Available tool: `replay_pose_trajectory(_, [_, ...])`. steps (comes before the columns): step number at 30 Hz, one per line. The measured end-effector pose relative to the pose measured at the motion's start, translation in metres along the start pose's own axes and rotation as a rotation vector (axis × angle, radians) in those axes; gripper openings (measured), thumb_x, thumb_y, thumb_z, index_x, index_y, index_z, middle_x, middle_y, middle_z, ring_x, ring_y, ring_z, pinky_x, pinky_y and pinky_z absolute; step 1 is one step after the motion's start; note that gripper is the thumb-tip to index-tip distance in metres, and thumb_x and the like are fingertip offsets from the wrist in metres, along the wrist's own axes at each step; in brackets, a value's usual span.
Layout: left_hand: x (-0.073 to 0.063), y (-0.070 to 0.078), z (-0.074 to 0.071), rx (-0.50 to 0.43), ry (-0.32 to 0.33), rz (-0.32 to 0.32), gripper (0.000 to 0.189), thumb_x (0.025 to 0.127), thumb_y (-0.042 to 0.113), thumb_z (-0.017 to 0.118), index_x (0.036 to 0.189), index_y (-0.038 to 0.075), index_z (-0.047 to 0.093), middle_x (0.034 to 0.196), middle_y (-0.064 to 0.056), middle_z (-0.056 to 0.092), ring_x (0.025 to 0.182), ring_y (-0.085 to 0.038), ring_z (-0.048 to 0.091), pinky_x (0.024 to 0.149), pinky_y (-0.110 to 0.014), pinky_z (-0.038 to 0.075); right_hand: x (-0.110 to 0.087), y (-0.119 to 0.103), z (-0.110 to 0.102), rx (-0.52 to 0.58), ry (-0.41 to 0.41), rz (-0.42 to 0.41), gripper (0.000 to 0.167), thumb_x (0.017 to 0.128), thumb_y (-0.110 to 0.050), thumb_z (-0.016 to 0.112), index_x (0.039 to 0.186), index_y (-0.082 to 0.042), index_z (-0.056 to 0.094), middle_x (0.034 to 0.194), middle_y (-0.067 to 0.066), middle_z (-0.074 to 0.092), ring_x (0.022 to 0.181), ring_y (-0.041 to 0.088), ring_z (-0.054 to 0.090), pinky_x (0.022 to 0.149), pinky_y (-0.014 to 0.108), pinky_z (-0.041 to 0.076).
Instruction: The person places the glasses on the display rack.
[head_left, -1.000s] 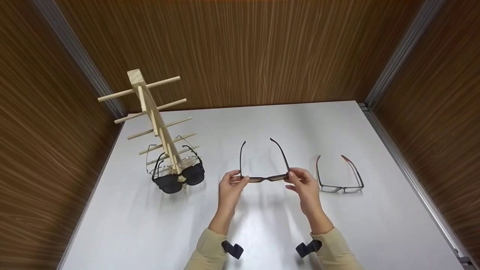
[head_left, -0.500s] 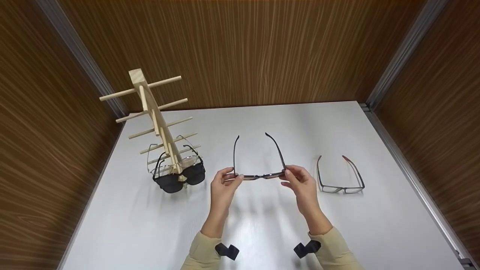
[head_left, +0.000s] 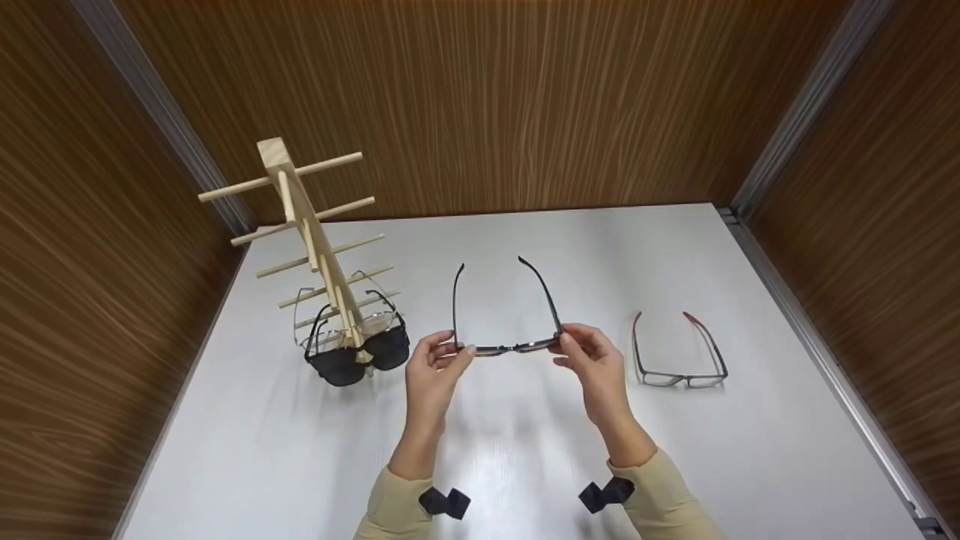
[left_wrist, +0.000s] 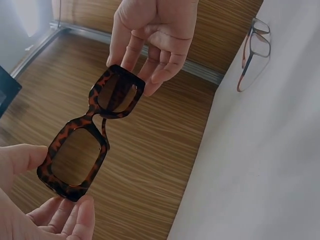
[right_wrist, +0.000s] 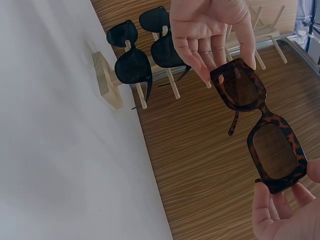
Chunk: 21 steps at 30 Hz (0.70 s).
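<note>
A pair of tortoiseshell sunglasses (left_wrist: 59, 145) with brown lenses is held up over the table, its temples unfolded and pointing away from me in the head view. My left hand (head_left: 433, 375) pinches the left end of the frame between thumb and fingers. At the other end my right hand (head_left: 596, 367) pinches the frame near the hinge. To the left stands a wooden eyewear rack (head_left: 319, 240) with rows of pegs. Black sunglasses (head_left: 337, 367) hang low on it, and thin metal-rimmed glasses (head_left: 300, 319) sit just behind them.
Dark-framed eyeglasses (head_left: 684, 375) with reddish temple tips lie unfolded on the white table (head_left: 780, 450), right of my right hand. Wood-grain panels (head_left: 495, 105) enclose the table at the back and both sides.
Both hands have moved left and slightly away from me, carrying the tortoiseshell sunglasses toward the rack. The rack and the eyeglasses on the table stay where they were.
</note>
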<state>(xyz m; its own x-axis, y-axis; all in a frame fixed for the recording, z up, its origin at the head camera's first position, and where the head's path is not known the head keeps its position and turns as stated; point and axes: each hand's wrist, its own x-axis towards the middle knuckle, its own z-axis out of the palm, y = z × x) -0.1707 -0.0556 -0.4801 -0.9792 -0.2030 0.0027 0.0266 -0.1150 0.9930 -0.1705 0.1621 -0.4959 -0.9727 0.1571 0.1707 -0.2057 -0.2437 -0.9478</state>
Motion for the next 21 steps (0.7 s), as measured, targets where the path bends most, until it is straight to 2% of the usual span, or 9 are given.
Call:
replay_pose_trajectory(7, [-0.005, 0.014, -0.009, 0.007, 0.012, 0.054, 0.043, 0.076, 0.007, 0.076, 0.114, -0.001, 0.057, 0.098, -0.014, 0.06, 0.084, -0.025, 0.055, 0.064, -0.027, 0.052, 0.001, -0.008, 0.011, 0.008, -0.054, -0.039, 0.033, 0.09, -0.012, 0.063, 0.114, 0.009, 0.054, 0.1, 0.019, 0.057, 0.091, 0.034, 0.061, 0.074, 0.036, 0.054])
replay_pose_trajectory(15, [-0.01, 0.025, -0.021, -0.021, 0.044, 0.103, 0.042, 0.078, 0.007, 0.075, 0.115, -0.001, 0.056, 0.101, -0.015, 0.06, 0.089, -0.027, 0.054, 0.072, -0.027, 0.05, 0.002, -0.018, 0.027, 0.046, -0.097, -0.034, 0.033, 0.089, -0.01, 0.063, 0.114, 0.01, 0.053, 0.102, 0.02, 0.056, 0.091, 0.029, 0.062, 0.072, 0.035, 0.054])
replay_pose_trajectory(21, [-0.013, 0.034, -0.03, -0.037, 0.063, 0.158, 0.043, 0.078, 0.005, 0.074, 0.116, -0.002, 0.054, 0.102, -0.018, 0.058, 0.089, -0.028, 0.053, 0.072, -0.026, 0.05, 0.004, -0.023, 0.04, 0.086, -0.13, -0.053, 0.033, 0.089, -0.008, 0.063, 0.114, 0.011, 0.053, 0.101, 0.019, 0.057, 0.089, 0.027, 0.063, 0.069, 0.033, 0.054])
